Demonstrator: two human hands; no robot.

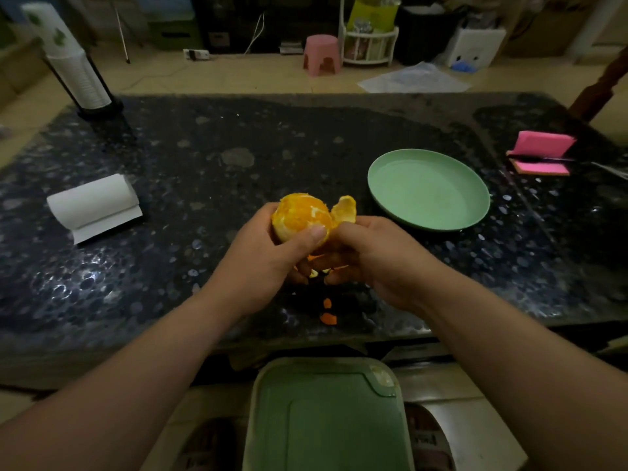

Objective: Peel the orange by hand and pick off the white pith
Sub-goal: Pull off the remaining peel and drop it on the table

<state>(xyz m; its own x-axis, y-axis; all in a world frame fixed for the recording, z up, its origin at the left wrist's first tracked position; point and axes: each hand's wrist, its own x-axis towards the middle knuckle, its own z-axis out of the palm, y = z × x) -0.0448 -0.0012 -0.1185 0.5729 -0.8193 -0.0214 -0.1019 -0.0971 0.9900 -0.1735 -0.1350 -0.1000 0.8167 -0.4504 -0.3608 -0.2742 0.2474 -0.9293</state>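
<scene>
Dark speckled surface (204,198): the orange (299,215) is held above it, toward the near edge, left of the green plate (428,188) and apart from it. Left hand (261,253): fingers curled round the fruit, thumb (314,234) pressed on the bared flesh. Right hand (377,256): fingers pinch the base of a lifted peel flap (345,209). Risks, as judged: rind may drop on the surface instead of the plate, because the work is off to the plate's side. Thumb pressure could burst a segment and drip juice. A sharp pull could tear the flap short and leave rind and pith stuck. Orange bits show beneath the hands, so the underside is likely unpeeled, but it is mostly hidden. Counts: surface 1; green lidded bin (326,419) below the near edge 1; plate 1; white paper roll (93,202) 1; hands 2; orange 1; raised flap 1; loose peel scraps (328,318) on the surface 2 seen, with more possibly hidden under the hands.
</scene>
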